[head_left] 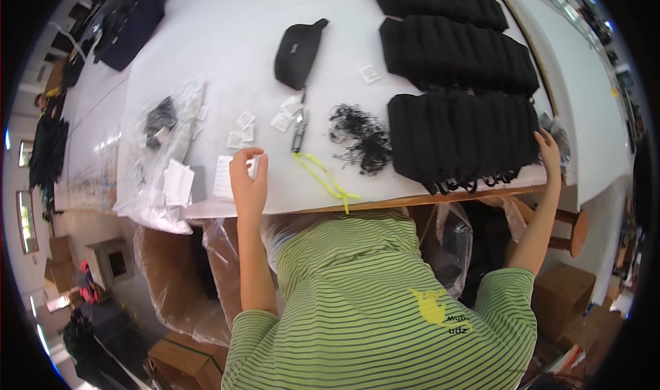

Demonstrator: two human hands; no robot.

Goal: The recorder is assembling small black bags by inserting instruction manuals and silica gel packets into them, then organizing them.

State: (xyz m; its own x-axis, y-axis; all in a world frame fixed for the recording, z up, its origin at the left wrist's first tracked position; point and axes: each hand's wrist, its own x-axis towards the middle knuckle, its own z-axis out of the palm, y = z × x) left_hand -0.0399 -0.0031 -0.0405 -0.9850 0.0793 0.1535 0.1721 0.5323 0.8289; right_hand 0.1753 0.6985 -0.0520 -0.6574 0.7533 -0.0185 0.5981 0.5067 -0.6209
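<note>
My left hand [249, 177] is raised over the near edge of the white table [282, 190], its fingers bent and its thumb apart. Beside and partly behind it lies a white printed card [223, 177]. On the right, my right hand [548, 153] has its fingers curled on the end pouch of the nearest row of black pouches [460, 139]; its thumb is hidden. A single black pouch [297, 54] lies flat farther off, in the middle. Below that is a dark pen-like tool [298, 134] on a yellow-green cord [323, 173].
Two more rows of black pouches [457, 49] stand behind the nearest one. A tangle of black strings [361, 139] lies beside them. Several small white packets [282, 120] are scattered mid-table. Clear plastic bags [182, 128] and folded white papers [179, 182] lie at left. Cartons [564, 297] stand below.
</note>
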